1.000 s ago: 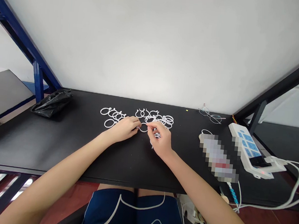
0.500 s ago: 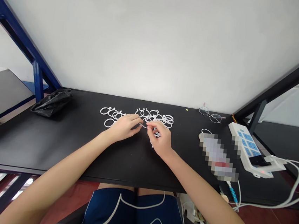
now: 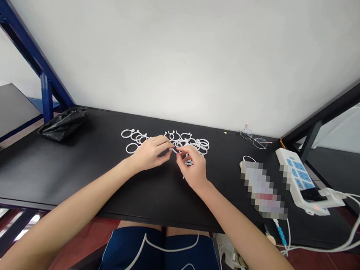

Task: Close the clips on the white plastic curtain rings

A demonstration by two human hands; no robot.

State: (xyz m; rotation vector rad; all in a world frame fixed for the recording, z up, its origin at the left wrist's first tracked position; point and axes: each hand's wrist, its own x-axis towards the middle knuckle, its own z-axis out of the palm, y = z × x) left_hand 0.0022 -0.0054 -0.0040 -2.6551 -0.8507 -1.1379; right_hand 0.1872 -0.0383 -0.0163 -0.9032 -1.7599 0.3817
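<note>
Several white plastic rings lie on the black table (image 3: pixel 68 171) in two groups: a left group (image 3: pixel 132 137) and a right group (image 3: pixel 198 143). My left hand (image 3: pixel 149 153) and my right hand (image 3: pixel 192 168) meet between the groups. Both pinch one white ring (image 3: pixel 174 149) with thumb and fingers, each at one side of it. The fingers hide most of this ring. More white pieces (image 3: pixel 188 163) show under my right hand's fingers.
A crumpled black plastic bag (image 3: pixel 62 123) lies at the far left. Eyeglasses (image 3: pixel 254 138) rest by the wall at the right. A blurred object (image 3: pixel 262 189), a white power strip (image 3: pixel 301 180) and cables (image 3: pixel 348 236) fill the right side.
My two hands have closed in on each other, and the ring between them now shows far less than a second ago. The other rings have not moved.
</note>
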